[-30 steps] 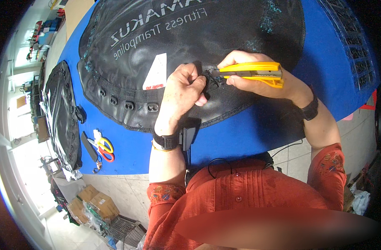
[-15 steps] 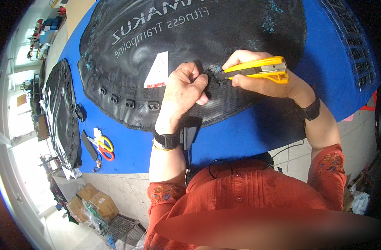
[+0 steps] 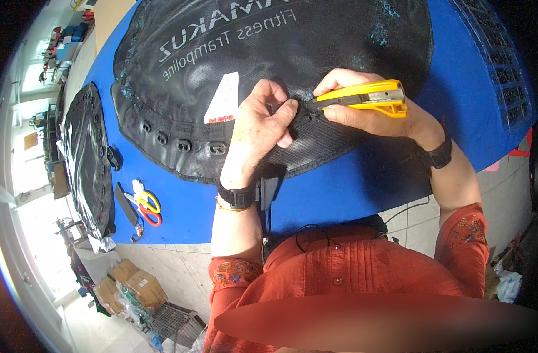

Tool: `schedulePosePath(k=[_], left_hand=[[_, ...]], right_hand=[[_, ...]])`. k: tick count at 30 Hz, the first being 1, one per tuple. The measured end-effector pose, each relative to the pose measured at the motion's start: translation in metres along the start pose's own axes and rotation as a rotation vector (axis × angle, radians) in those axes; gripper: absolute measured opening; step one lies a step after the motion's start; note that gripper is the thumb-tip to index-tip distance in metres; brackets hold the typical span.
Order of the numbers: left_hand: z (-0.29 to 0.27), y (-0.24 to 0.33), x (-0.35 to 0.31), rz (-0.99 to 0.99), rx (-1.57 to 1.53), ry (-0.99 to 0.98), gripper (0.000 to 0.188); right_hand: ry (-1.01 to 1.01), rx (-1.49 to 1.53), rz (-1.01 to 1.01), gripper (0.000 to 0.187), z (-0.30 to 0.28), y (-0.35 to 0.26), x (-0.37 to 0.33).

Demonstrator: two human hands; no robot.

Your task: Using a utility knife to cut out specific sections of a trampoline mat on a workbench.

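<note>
A large round black trampoline mat (image 3: 316,53), printed with pale lettering, lies on the blue tabletop. My left hand (image 3: 260,120) rests on its near part, thumb and curled fingers drawn together beside a small dark bit I cannot make out. My right hand (image 3: 372,120) grips a yellow hand tool (image 3: 363,94) with a metal middle and a dark nose. That nose points left at the mat, just right of my left thumb. Black hooked fittings (image 3: 184,145) line the mat's near-left border. A white label (image 3: 223,99) lies left of my left hand.
Red-and-yellow scissors (image 3: 148,207) and a dark blade-like strip (image 3: 126,204) are at the table's near left. Beyond them is a shiny black bundle (image 3: 87,159). Clear packs of black pieces (image 3: 504,73) lie at the far right. Cardboard boxes (image 3: 142,288) stand on the floor.
My left index finger has lifted and spread a little away from the thumb. The yellow tool has shifted very slightly; the mat lies almost the same.
</note>
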State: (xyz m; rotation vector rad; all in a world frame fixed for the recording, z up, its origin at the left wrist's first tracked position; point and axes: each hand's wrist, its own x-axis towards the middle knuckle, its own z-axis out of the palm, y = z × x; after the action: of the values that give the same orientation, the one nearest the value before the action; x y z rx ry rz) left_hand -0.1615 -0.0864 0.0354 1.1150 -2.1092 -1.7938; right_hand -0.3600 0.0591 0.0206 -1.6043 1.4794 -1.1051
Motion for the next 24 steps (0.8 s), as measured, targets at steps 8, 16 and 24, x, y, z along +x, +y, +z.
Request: schedulePosePath(k=[8,16,24], left_hand=[[-0.0023,0.0012,0.0001,-0.04,0.046,-0.035,0.013],[-0.0039,-0.0005,0.0015,-0.068,0.058,-0.056,0.018],[-0.0052,-0.0004,0.0011,-0.076,0.024,-0.087,0.019]], right_hand=[[0.032,-0.005,0.038,0.029,-0.0012,-0.004,-0.0007],[0.094,0.091,0.04,0.026,0.0,0.001,0.0021],[0.096,0.087,-0.036,0.03,0.0023,0.0022,0.0046]])
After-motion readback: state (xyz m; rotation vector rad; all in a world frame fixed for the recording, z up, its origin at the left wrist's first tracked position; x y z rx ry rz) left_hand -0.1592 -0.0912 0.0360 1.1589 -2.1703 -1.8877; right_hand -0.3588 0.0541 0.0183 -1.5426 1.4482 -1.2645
